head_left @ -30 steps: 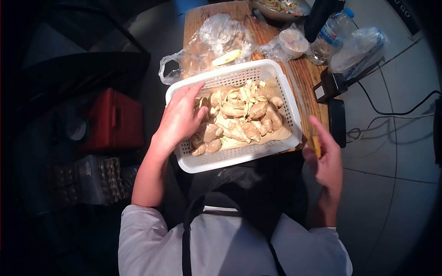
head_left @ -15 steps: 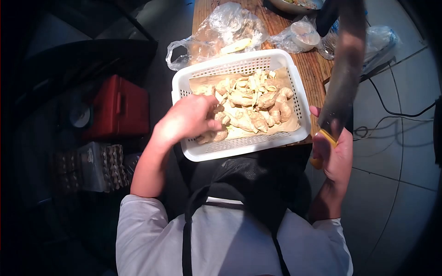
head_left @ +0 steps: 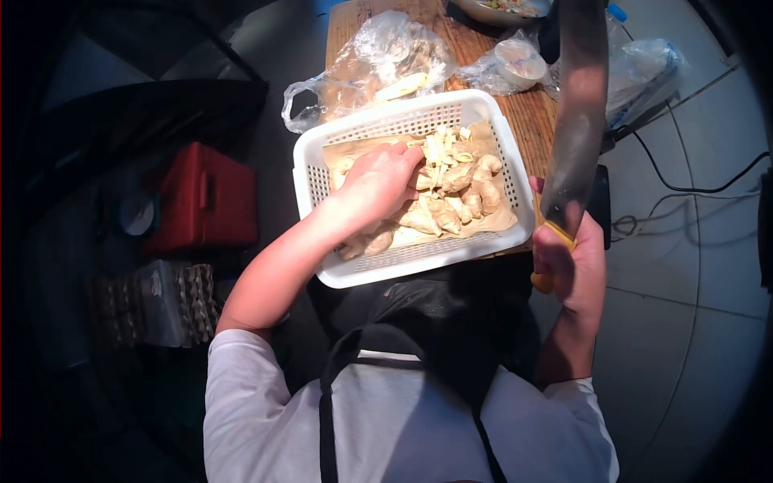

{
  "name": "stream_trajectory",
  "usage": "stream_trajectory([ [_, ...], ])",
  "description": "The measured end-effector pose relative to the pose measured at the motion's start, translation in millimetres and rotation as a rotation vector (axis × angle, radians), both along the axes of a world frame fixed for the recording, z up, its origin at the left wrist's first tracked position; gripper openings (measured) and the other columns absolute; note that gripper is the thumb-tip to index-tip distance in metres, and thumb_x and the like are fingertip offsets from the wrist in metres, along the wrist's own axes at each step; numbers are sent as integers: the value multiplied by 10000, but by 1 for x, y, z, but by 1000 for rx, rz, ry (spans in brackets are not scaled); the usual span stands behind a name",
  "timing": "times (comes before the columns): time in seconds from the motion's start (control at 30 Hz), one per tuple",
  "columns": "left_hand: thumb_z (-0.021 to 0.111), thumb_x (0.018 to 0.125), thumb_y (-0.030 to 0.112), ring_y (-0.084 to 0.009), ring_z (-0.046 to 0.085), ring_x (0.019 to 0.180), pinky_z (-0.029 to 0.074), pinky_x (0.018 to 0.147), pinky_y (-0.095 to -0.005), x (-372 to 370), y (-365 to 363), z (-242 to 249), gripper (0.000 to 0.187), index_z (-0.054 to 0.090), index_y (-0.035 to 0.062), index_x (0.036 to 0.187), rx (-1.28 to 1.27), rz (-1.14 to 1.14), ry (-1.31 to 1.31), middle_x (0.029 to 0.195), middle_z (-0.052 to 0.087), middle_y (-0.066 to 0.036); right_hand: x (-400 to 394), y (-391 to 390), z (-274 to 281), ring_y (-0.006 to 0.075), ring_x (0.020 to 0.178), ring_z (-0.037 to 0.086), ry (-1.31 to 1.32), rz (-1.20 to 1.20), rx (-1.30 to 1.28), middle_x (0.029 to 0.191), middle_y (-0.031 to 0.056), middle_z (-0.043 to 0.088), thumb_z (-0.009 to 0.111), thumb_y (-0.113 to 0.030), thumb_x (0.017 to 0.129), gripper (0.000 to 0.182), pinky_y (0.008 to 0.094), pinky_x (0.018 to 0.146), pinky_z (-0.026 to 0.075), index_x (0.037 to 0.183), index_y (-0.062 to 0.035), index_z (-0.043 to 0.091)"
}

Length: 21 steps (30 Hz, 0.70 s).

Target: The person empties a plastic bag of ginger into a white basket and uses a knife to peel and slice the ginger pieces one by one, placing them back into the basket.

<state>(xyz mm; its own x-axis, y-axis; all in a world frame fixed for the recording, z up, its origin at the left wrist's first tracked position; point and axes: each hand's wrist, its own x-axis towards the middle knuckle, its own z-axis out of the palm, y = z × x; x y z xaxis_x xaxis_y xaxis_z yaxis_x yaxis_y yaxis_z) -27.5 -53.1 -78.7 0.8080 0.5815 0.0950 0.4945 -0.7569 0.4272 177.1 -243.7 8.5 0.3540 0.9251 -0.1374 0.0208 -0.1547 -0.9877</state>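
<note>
A white plastic basket point(head_left: 427, 264) with perforated sides holds knobbly ginger roots point(head_left: 444, 216) on a sheet of brown paper point(head_left: 503, 219). Pale cut ginger pieces point(head_left: 443, 149) lie in a small heap toward its far side. My left hand point(head_left: 380, 179) reaches into the basket, fingers and thumb closed around a piece of ginger in the middle, which they partly hide. To the right of the basket, my right hand point(head_left: 586, 262) grips the yellow handle of a large knife point(head_left: 573, 121), its long blade pointing up and away.
The basket rests partly on a wooden table point(head_left: 527, 121). Beyond it lie a clear plastic bag point(head_left: 394, 56), a wrapped white bowl point(head_left: 519, 66) and a pan of food point(head_left: 507, 10). A red box point(head_left: 205, 197) and egg trays point(head_left: 196, 298) stand left; a cable point(head_left: 684, 187) crosses the tiles.
My left hand has moved right and farther into the basket, from the near-left ginger to the middle, and closed there. The knife stays in my right hand; the whole view has shifted slightly.
</note>
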Motion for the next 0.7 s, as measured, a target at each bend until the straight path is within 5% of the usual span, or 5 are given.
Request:
stream_trajectory([
  [0.1,785,815,188,-397,640,841,499,776,-483,-6,8,13,346,614,14,1061,-132,-38,87,844,681,-167,7,-6,0,23,570,452,-1,66,31,701,-41,535,696,-326,893,599,184,517,362,1347,35,550],
  [0.27,624,1004,240,-110,661,719,455,585,-259,-36,11,41,202,610,40,1028,-812,124,-51,703,608,-3,14,-12,-5,23,607,481,4,53,56,734,-39,552,665,-290,947,498,184,529,375,1319,27,570],
  [0.4,596,1020,241,-147,674,720,488,566,-215,-61,11,29,472,472,20,1418,-1574,178,-663,980,661,-90,10,-8,-6,33,596,480,21,30,116,764,-8,579,637,-254,961,436,200,524,392,1283,36,594],
  [0.53,497,1059,266,-250,688,858,576,785,-303,-62,-14,13,678,124,134,1610,-1999,-57,-953,1175,635,-284,16,-1,-3,75,605,521,-89,90,-12,809,55,654,621,-190,951,366,232,580,451,1234,42,643],
  [0.7,460,1071,273,-252,656,926,565,816,-340,-40,-30,17,484,348,77,1499,-2027,-71,-1176,1255,603,-253,2,14,-4,173,750,669,-482,-28,155,882,153,725,680,-185,900,393,305,718,529,1225,34,649],
])
